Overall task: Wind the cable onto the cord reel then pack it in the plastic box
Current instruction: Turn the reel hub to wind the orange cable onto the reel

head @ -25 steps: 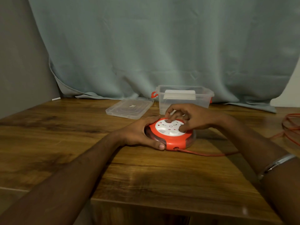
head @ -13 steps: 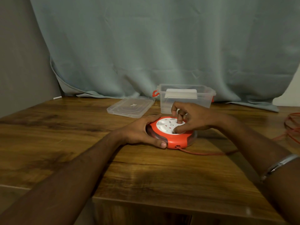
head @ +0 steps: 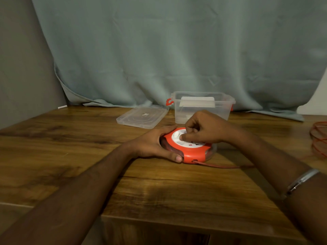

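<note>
Right hand [head: 207,129] swung leftward over cord reel [head: 192,152] | no legible writing

One reel [head: 192,152], one box [head: 203,110], one lid [head: 141,116]

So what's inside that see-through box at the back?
The plastic box is open, and through its clear wall a flat white piece shows near the top. The right hand covers its lower front, so the bottom can't be seen.

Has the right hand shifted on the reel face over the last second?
Yes. The right hand has swung from the far right of the cord reel's white face toward its left, nearer the left hand, which grips the rim.
</note>
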Action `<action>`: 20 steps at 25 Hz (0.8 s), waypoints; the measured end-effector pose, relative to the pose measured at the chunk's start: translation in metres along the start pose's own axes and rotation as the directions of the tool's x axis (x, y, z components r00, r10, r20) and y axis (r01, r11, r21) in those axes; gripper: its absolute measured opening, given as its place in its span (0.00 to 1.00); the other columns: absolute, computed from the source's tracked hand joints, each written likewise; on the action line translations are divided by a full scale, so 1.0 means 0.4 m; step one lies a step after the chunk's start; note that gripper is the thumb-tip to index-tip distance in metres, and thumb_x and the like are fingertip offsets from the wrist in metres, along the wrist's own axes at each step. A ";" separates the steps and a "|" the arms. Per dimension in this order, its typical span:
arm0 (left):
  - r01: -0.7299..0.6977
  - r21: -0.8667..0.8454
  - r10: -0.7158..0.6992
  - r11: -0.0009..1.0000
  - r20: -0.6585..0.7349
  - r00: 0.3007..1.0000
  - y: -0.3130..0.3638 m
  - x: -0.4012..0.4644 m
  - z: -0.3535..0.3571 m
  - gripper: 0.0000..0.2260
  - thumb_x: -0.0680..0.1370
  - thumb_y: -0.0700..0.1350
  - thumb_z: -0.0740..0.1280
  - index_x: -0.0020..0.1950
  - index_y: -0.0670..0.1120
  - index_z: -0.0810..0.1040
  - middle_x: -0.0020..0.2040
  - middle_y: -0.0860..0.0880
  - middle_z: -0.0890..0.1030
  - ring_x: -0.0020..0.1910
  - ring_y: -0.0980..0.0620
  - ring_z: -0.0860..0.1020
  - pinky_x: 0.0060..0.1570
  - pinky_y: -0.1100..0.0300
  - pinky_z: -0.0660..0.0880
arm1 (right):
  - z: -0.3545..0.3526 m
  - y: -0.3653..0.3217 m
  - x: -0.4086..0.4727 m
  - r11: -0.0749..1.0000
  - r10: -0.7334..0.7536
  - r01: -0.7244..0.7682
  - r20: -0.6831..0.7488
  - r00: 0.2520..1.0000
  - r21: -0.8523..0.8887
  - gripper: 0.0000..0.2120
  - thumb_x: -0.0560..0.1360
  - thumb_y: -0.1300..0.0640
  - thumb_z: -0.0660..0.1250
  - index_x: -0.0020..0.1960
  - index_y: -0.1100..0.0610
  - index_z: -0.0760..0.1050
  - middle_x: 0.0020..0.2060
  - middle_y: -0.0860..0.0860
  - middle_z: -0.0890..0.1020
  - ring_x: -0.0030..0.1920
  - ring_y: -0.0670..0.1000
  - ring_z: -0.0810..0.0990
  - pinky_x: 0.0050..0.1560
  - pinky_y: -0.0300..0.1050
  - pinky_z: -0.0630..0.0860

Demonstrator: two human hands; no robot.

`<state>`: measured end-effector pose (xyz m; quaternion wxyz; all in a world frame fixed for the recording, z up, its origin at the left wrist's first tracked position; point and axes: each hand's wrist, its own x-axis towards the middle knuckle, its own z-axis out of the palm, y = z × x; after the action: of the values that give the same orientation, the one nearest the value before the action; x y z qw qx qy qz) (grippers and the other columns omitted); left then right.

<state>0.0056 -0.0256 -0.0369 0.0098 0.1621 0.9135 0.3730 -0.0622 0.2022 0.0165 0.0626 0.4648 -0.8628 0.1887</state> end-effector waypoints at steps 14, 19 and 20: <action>0.042 0.025 -0.043 0.999 0.015 0.999 -0.012 0.003 -0.006 0.62 0.57 0.66 0.83 0.85 0.58 0.54 0.81 0.58 0.64 0.71 0.63 0.66 0.59 0.77 0.63 | -0.060 0.061 -0.007 0.968 0.047 -0.103 0.240 0.970 0.229 0.16 0.70 0.72 0.75 0.47 0.57 0.71 0.58 0.57 0.86 0.34 0.26 0.78 0.32 0.25 0.73; 0.043 0.018 -0.044 0.999 0.014 0.999 -0.012 0.006 -0.007 0.62 0.57 0.66 0.82 0.85 0.58 0.54 0.81 0.56 0.64 0.76 0.57 0.66 0.69 0.66 0.65 | -0.067 0.056 -0.016 0.974 0.051 -0.095 0.212 0.976 0.203 0.18 0.69 0.62 0.82 0.45 0.55 0.72 0.51 0.54 0.87 0.51 0.41 0.85 0.37 0.27 0.74; 0.046 0.017 -0.046 0.999 0.013 0.999 -0.013 0.007 -0.006 0.62 0.57 0.66 0.82 0.84 0.58 0.54 0.81 0.57 0.64 0.75 0.57 0.66 0.68 0.66 0.65 | -0.064 0.054 -0.016 0.979 0.058 -0.095 0.201 0.978 0.182 0.18 0.68 0.59 0.83 0.44 0.54 0.73 0.48 0.53 0.87 0.54 0.46 0.85 0.39 0.30 0.75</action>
<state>0.0013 -0.0299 -0.0384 0.0232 0.1438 0.9200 0.3638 -0.0781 0.2275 0.0326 -0.0741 0.4513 -0.8600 0.2265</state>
